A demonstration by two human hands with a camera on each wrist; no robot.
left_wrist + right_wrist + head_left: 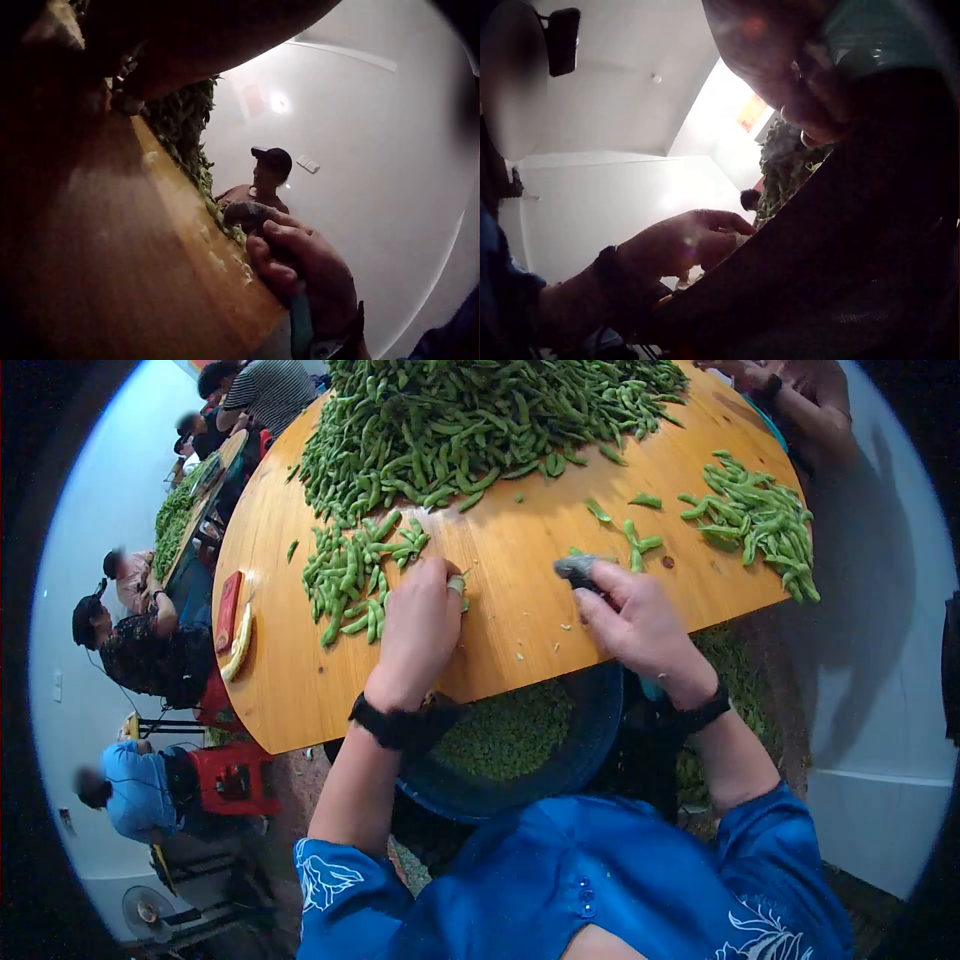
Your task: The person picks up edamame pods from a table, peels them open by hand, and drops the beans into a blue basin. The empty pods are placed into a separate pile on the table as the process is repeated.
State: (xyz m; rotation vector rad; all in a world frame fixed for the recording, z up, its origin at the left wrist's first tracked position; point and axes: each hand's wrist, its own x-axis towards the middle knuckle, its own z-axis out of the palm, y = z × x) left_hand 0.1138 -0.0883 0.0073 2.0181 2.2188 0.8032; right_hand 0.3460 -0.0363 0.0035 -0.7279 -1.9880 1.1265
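My left hand (425, 610) is bent down at the table, right beside a small heap of green edamame pods (340, 575). A pale wrap (457, 584) circles one of its fingers, and a bit of green shows at the fingertips. I cannot tell what those fingertips hold. Over the tabletop to the right, my right hand (640, 605) has curled fingers and dark grey finger covers (578, 568). A teal handle-like piece (301, 322) sticks out below its curled fingers in the left wrist view; the rest of it is hidden in the palm. Loose pods (640, 545) lie beyond this hand.
A large mound of pods (460, 430) covers the table's (520, 620) far side; another heap (755, 520) lies at the right edge. Below the front edge, a blue tub (590, 750) holds shelled beans (510, 730). A red box (229, 610) lies at left. Other people sit around.
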